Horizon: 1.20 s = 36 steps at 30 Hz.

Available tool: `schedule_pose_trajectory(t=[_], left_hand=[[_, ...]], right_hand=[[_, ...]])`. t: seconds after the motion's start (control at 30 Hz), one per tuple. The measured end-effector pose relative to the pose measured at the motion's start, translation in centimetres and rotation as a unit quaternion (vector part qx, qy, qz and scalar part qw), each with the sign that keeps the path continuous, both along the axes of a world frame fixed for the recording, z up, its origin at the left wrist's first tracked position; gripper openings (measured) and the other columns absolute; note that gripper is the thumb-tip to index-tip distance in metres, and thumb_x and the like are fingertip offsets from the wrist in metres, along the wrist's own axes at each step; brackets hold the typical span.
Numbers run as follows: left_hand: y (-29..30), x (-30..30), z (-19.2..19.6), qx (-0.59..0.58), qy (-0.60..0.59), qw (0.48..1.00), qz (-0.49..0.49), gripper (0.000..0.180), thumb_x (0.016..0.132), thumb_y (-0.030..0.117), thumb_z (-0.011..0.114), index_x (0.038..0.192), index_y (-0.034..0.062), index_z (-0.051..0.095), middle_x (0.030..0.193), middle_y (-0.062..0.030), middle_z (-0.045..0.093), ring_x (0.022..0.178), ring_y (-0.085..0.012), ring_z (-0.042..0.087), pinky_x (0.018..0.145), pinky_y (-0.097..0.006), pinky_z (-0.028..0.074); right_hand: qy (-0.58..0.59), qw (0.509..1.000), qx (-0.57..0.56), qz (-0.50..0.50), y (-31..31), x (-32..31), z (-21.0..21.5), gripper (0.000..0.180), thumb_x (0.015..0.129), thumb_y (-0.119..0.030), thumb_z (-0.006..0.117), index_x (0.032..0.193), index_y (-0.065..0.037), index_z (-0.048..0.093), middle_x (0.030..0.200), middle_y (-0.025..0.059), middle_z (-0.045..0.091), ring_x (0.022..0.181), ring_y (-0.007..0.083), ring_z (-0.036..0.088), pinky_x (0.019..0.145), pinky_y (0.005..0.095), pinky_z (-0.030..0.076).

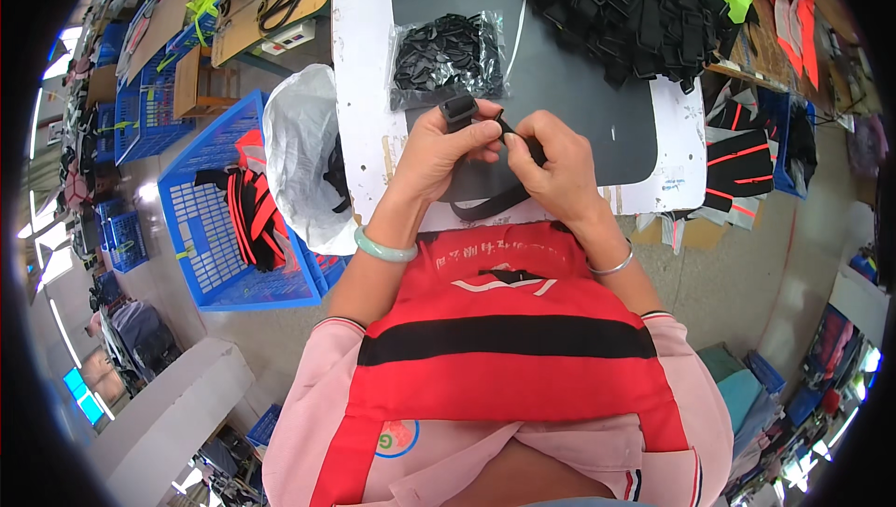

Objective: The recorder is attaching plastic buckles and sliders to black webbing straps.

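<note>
My left hand [439, 148] is closed on a black plastic buckle [458, 110], which stands up between thumb and fingers. Close beside it, my right hand [557, 165] pinches a black webbing strap [492, 206]. One end of the strap rises between the two hands, and a loop of it hangs below them at the table's near edge. Just beyond the left hand lies a clear plastic bag [446, 57] full of small black plastic pieces. A large heap of black straps with buckles [621, 5] covers the far right of the table. Whether the strap passes through the buckle is hidden by my fingers.
A dark grey mat [597, 138] covers much of the white table [359, 13]. To the left stand a white sack [303, 148] and a blue crate [201, 250] with red and black pieces. Scissors [278, 8] lie on a wooden surface at the far left. Striped pieces [742, 166] are stacked at right.
</note>
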<state>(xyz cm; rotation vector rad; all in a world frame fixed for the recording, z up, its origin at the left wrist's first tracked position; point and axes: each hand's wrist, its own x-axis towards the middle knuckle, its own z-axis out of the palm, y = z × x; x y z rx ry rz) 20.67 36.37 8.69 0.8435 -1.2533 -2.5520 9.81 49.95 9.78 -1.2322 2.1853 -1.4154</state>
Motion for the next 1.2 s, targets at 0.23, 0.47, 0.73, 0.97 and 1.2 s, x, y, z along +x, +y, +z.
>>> schedule_pose_trajectory(t=[0.23,0.47,0.73,0.97,1.2], left_hand=[[1.1,0.6,-0.6,0.069,0.013,0.998,0.006,0.027,0.082,0.009,0.068,0.106,0.0006,0.06,0.082,-0.0057,0.063,0.07,-0.0132,0.061,0.061,-0.024,0.052],[1.5,0.3,-0.4,0.019,-0.002,1.0,-0.003,0.025,0.081,0.008,0.069,0.103,0.0009,0.061,0.083,-0.0055,0.063,0.07,-0.0127,0.061,0.062,-0.024,0.05],[2.4,0.1,1.0,-0.038,-0.015,0.999,-0.03,0.021,0.081,0.009,0.069,0.099,0.0013,0.063,0.082,-0.0048,0.063,0.068,-0.01,0.059,0.059,-0.022,0.048],[3.4,-0.1,1.6,-0.113,-0.056,0.992,-0.021,0.013,0.087,0.015,0.063,0.088,0.0023,0.062,0.069,-0.0009,0.059,0.059,-0.0064,0.055,0.051,-0.02,0.043],[4.0,0.4,1.6,-0.328,-0.045,0.944,0.008,0.017,0.092,0.019,0.057,0.088,0.0032,0.059,0.067,0.0011,0.055,0.055,-0.0034,0.048,0.048,-0.017,0.035]], right_hand=[[-0.071,0.997,-0.003,-0.015,0.8,0.2,-0.5,0.011,0.079,-0.011,0.063,0.078,-0.005,0.054,0.069,0.0107,0.058,0.058,0.0262,0.058,0.054,0.0324,0.046],[-0.076,0.996,-0.041,0.034,0.9,0.3,-0.7,0.011,0.082,-0.009,0.061,0.078,-0.002,0.053,0.061,0.0054,0.048,0.055,0.0114,0.044,0.051,0.026,0.037],[-0.105,0.993,0.029,0.051,2.0,-0.9,-0.9,0.014,0.086,-0.019,0.058,0.086,-0.005,0.055,0.071,0.0132,0.058,0.064,0.0293,0.06,0.057,0.0371,0.046],[-0.12,0.992,0.012,0.027,1.7,0.0,-0.4,0.021,0.087,-0.024,0.06,0.094,-0.005,0.053,0.074,0.0131,0.061,0.068,0.0289,0.063,0.06,0.036,0.048],[-0.083,0.994,0.022,0.072,2.3,-1.2,-0.4,0.017,0.085,-0.018,0.06,0.092,-0.004,0.054,0.073,0.0082,0.059,0.064,0.0191,0.06,0.06,0.0292,0.047]])
